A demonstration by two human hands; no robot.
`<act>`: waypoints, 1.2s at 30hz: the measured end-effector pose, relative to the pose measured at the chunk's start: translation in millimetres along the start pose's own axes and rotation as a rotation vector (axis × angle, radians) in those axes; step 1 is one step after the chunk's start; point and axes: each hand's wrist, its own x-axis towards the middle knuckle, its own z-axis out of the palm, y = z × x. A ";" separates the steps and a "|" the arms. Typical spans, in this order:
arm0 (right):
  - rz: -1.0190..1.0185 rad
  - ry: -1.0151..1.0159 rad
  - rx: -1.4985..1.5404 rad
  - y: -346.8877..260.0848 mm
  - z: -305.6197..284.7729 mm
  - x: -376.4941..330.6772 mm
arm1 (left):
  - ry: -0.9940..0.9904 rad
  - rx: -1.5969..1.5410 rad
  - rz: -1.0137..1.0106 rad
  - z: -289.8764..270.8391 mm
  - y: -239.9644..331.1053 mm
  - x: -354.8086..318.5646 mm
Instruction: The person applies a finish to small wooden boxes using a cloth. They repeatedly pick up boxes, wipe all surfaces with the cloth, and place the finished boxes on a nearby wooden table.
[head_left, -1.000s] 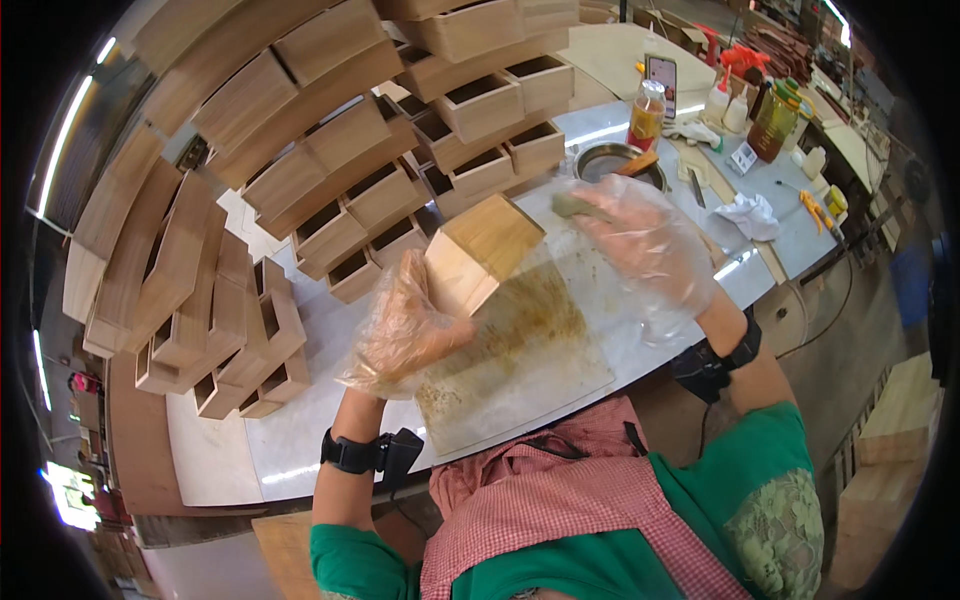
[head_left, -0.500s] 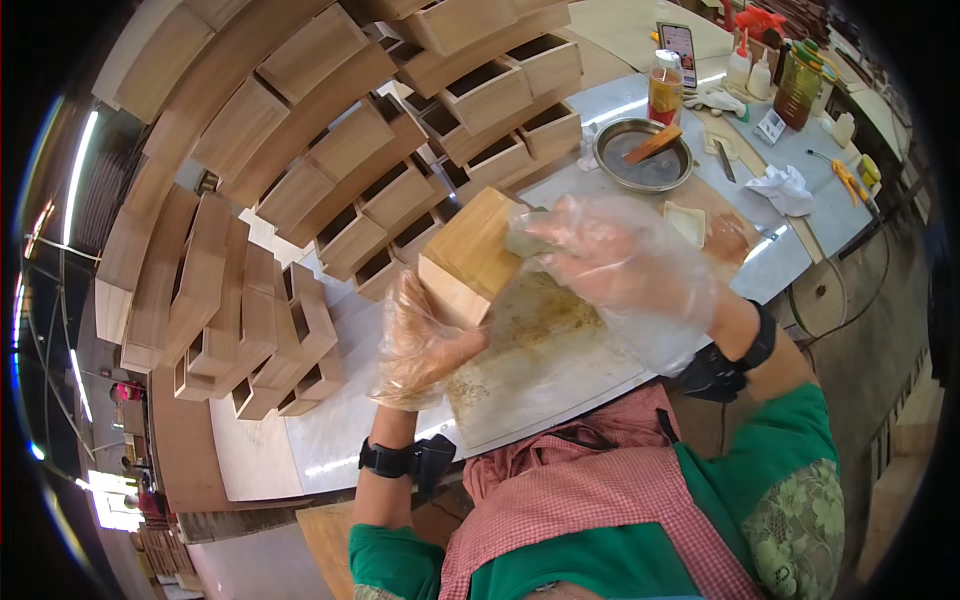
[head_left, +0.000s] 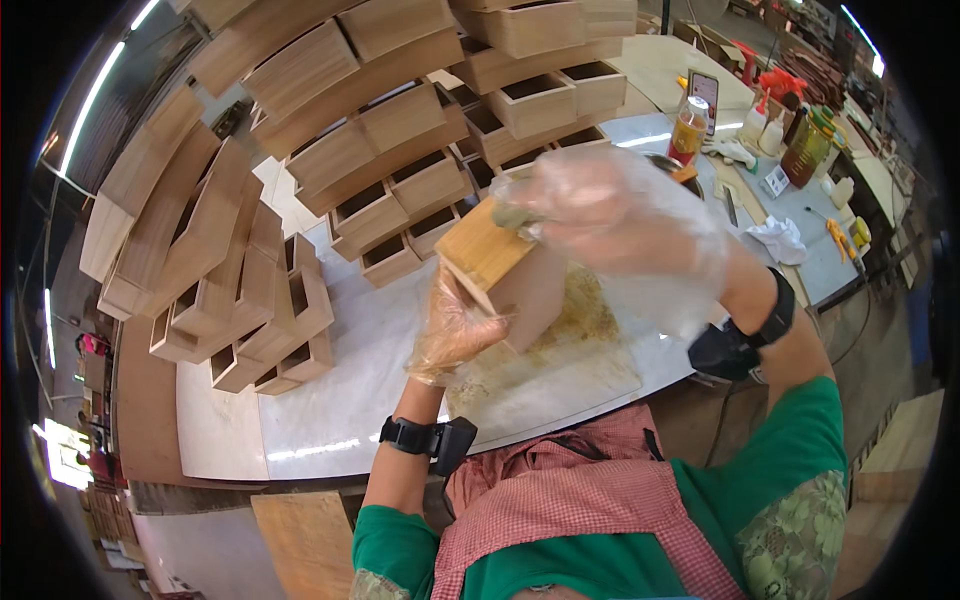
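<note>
My left hand, in a clear plastic glove, grips a small wooden box from its left side and underneath. The box is tilted above the worktable, and its upper face looks yellower than the pale side. In my right hand, also gloved and blurred by motion, is a greenish-grey pad, pressed on the far right part of that upper face. Whether the pad is cloth or sponge I cannot tell. Beneath the box lies a stained board.
Stacked wooden drawer boxes rise at the back, with another stack at left. Mostly hidden behind my right hand is a metal bowl. Farther right are a jar, a phone, bottles, a white cloth and an orange-handled tool.
The box has turned in my left hand, so more of its pale right side shows. My right hand has slid the pad toward the face's far edge. The whole view has shifted.
</note>
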 end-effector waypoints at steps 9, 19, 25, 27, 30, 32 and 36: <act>-0.249 -0.009 -0.505 66.9 55.4 -2.1 | -0.023 -0.061 0.086 1.9 -9.0 9.4; -0.485 -0.134 -0.740 75.6 30.1 -12.4 | -0.037 -0.038 0.078 6.4 1.7 8.6; -0.106 -0.167 -0.283 6.6 1.9 -17.0 | -0.031 0.111 0.076 -5.1 -8.1 5.6; 0.027 -0.240 -0.112 -4.9 -15.1 -5.6 | -0.034 0.141 0.068 -4.9 -6.6 6.2; 0.046 -0.246 0.070 -12.8 -0.3 27.2 | -0.041 0.108 0.064 -3.3 -2.8 4.8; -0.009 -0.173 0.194 -9.9 21.9 36.3 | -0.052 0.036 0.055 4.8 2.7 4.0; -0.071 -0.206 -0.015 -42.5 20.0 51.9 | -0.058 0.124 0.084 -2.9 -3.0 5.7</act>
